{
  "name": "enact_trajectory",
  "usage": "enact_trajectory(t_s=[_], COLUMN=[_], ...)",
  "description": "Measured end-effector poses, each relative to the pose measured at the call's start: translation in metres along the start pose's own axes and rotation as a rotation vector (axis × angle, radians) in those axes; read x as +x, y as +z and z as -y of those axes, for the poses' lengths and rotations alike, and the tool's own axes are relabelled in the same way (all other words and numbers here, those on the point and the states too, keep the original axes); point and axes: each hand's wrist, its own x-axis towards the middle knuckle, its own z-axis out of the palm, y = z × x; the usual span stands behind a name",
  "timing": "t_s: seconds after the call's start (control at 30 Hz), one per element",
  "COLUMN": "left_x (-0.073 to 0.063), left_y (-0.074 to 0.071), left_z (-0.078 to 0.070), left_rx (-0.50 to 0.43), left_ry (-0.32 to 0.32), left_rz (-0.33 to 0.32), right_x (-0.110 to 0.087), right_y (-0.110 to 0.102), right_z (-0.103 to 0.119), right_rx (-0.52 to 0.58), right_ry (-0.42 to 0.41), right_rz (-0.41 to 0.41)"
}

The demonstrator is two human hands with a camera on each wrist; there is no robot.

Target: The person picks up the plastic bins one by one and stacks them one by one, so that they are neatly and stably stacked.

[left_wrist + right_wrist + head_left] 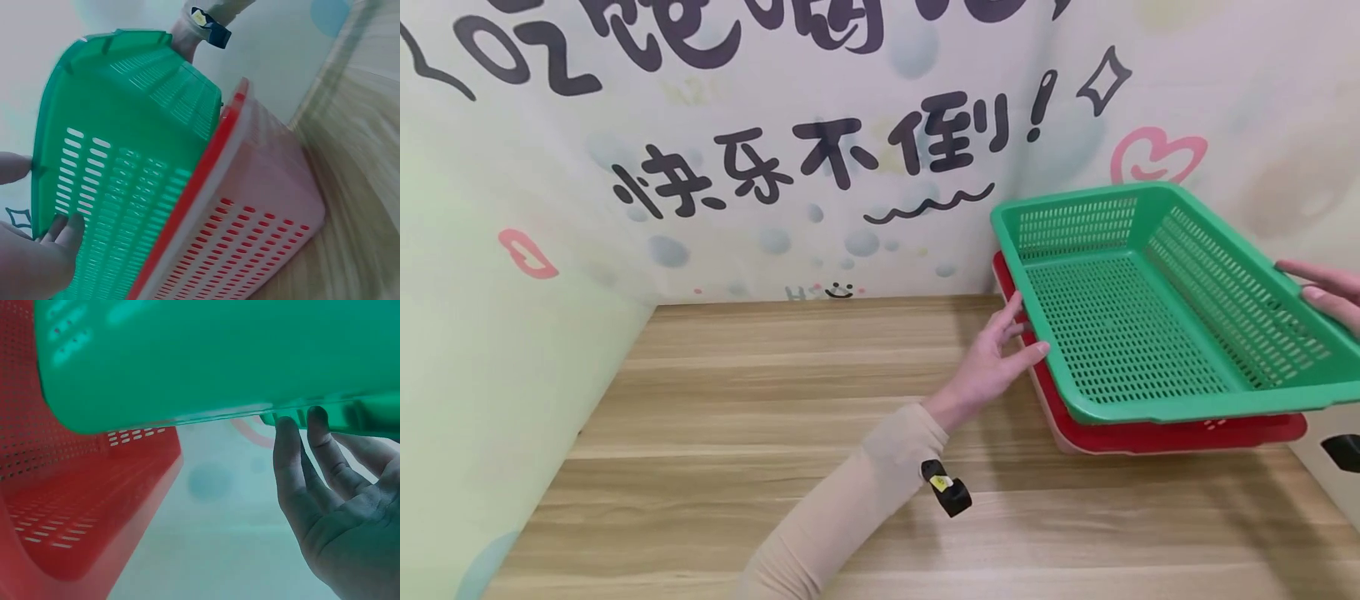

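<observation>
A green plastic basket with slotted walls is held tilted over a red basket, its lower part overlapping the red rim. At the green basket's left rim, my left hand grips with the thumb on the near side and the fingers reaching under the edge. My right hand holds the opposite rim, partly cut off by the head view's edge; in the right wrist view its fingertips press up under the rim. The red basket's pale outer wall, with rows of slots, shows in the left wrist view.
The baskets are at the right of a wood-grain table, close to the back wall. A printed wall cloth with dark lettering hangs behind. A pale green side wall borders the table on the left.
</observation>
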Motion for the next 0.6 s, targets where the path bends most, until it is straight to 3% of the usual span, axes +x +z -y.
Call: enact_trajectory(t_s=[0.43, 0.5, 0.6], left_x=[0.001, 0.001, 0.001], left_y=[0.007, 0.007, 0.004], left_z=[0.023, 0.025, 0.028], left_rx=[-0.023, 0.009, 0.137], left_ry=[-0.039, -0.049, -0.060], left_rz=[-0.038, -0.056, -0.087], right_x=[-0.004, -0.004, -0.002], right_y=[0.009, 0.011, 0.014], right_z=[-0.021, -0.028, -0.046], right_rx=[0.130, 0.164, 0.177], right_ry=[0.041, 0.023, 0.021], right_rz=[0.054, 0.043, -0.039])
